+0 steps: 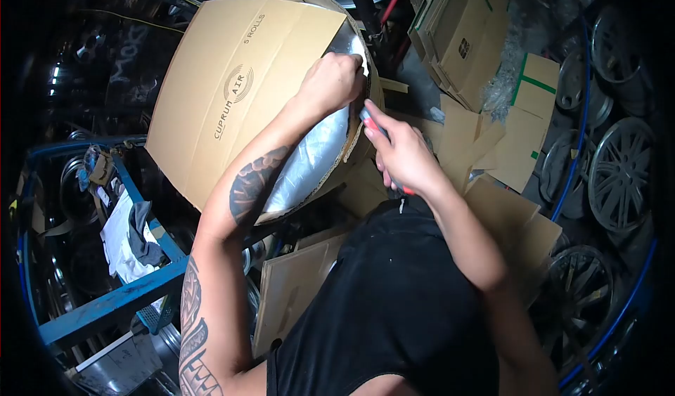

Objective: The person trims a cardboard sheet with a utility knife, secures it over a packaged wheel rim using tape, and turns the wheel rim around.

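Observation:
My left hand (332,81) is closed at the right edge of a large cardboard piece (211,80) printed "CUPRUM AIR" and "5 ROLLS". Whatever its fingers grip is hidden. Beneath the cardboard, a round object wrapped in shiny film (309,160) shows, with a strip of cardboard around its rim. Just right of that rim, my right hand (404,150) is wrapped round a red and grey cutter (373,123), its upper end pointing towards the rim near my left hand.
Flattened boxes (460,37) lean at the upper right, beside crumpled plastic wrap (500,80). Metal wheels (620,174) lie along the right. A blue metal frame (116,299) with cloths (126,238) stands at the left. More cardboard (292,294) is near my body.

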Tool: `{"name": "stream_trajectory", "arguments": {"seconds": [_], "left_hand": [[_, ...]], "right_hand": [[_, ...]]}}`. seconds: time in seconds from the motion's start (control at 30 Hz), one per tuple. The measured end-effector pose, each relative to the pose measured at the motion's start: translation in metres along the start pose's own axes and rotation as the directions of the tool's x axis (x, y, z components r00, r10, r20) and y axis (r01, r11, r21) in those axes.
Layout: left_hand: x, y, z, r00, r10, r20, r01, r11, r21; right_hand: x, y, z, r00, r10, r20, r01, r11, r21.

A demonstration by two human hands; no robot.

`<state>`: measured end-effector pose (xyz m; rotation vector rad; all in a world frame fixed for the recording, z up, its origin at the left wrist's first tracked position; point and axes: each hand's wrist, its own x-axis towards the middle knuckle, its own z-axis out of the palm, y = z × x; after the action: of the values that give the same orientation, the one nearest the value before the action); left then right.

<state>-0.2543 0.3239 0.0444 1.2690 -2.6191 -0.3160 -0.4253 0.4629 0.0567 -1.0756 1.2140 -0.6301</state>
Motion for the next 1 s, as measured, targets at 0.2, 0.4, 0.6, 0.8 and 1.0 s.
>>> {"name": "stream_trajectory", "arguments": {"seconds": [0.2,0.4,0.6,0.8,1.0], "left_hand": [[0.007,0.008,-0.001,0.999,-0.038,0.037,0.041,0.997,-0.068],[0.01,0.02,-0.002,0.999,-0.028,0.044,0.03,0.999,-0.044],[0.037,-0.02,-0.005,0.974,-0.012,-0.228,0.006,1.0,-0.028],[-0.071,0.01,-0.138,0.972,-0.234,0.0,0.227,0.939,-0.258],[-0.235,0.057,-0.034,0.8,-0.239,0.55,0.378,0.913,-0.154]], "right_hand": [[-0.04,0.012,0.008,0.997,0.072,0.019,-0.072,0.997,0.031],[-0.012,0.012,0.007,1.0,0.028,0.013,-0.028,0.999,0.024],[-0.078,0.025,0.045,0.863,0.159,0.479,-0.163,0.986,-0.034],[-0.094,0.042,-0.076,0.983,-0.04,0.178,-0.017,0.952,0.307],[-0.051,0.076,-0.097,0.991,-0.093,-0.097,0.124,0.908,0.401]]}}
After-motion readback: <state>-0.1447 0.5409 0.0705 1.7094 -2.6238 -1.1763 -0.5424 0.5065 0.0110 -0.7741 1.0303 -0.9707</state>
